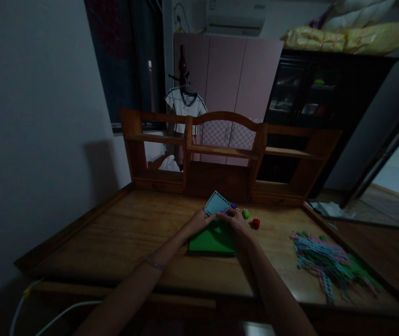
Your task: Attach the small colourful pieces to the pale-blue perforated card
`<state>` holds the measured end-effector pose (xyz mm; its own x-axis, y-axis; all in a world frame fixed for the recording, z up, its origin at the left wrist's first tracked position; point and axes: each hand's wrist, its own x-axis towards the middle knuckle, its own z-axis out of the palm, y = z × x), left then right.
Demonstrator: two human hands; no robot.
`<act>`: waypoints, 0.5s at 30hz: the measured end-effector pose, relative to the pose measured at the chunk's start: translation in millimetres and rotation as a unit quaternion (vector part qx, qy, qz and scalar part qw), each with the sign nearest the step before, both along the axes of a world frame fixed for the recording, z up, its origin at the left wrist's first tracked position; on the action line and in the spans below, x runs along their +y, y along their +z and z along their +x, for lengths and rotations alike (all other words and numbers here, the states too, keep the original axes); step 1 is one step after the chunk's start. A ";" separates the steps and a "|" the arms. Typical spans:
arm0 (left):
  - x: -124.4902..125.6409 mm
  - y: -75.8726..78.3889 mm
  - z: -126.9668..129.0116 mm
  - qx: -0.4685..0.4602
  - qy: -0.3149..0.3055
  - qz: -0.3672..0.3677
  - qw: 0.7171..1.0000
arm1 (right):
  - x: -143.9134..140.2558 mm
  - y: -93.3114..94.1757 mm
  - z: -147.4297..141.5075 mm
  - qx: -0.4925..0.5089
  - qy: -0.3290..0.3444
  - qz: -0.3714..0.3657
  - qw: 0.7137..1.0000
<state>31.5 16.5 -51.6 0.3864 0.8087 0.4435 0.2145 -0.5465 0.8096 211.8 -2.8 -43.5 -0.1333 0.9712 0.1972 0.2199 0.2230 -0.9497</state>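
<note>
While both arms reach forward over the wooden desk (122, 242), the left hand (199, 219) and right hand (236, 220) meet at a pale blue paper card (216, 203) with a punched edge, held tilted up just beyond a stack of green paper sheets (213, 240). Both sets of fingers appear closed on the card and on a small purple punch (233, 205) (dim light hides the exact grip). A green punch (246, 214) and a red punch (255, 223) sit just right of the hands; a heap of punched paper strips (328, 263) lies well apart at the near right. Judged risks: the card may slip crooked in the punch because the grip is poorly lit, and a sweeping wrist could knock the loose punches away.
</note>
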 end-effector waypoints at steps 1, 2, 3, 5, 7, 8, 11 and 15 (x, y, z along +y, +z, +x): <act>0.9 -0.8 -0.5 0.000 0.015 -0.005 1.000 | -1.5 1.6 0.1 0.001 0.019 -0.004 1.000; 2.1 -1.9 -1.1 0.003 0.031 -0.010 0.999 | -3.3 3.1 -0.3 0.002 0.041 -0.011 0.999; 3.3 -3.1 -1.6 0.005 0.044 -0.014 0.999 | -5.3 4.5 -1.1 0.002 0.061 -0.021 0.998; 5.3 -4.5 -2.5 0.005 0.063 -0.013 0.998 | -9.5 6.6 -3.3 0.004 0.082 -0.037 0.996; 6.1 -4.1 -3.0 -0.002 0.075 -0.010 0.997 | -12.8 8.0 -5.7 0.012 0.094 -0.041 0.995; 6.2 -3.3 -3.2 -0.006 0.082 -0.010 0.997 | -13.9 8.5 -6.5 0.011 0.101 -0.040 0.994; 5.6 -0.8 -3.6 -0.011 0.104 -0.005 0.995 | -15.0 9.2 -7.3 -0.003 0.120 -0.037 0.992; 6.2 -1.7 -3.3 -0.015 0.098 -0.010 0.995 | -13.8 10.0 -7.0 0.001 0.113 -0.028 0.993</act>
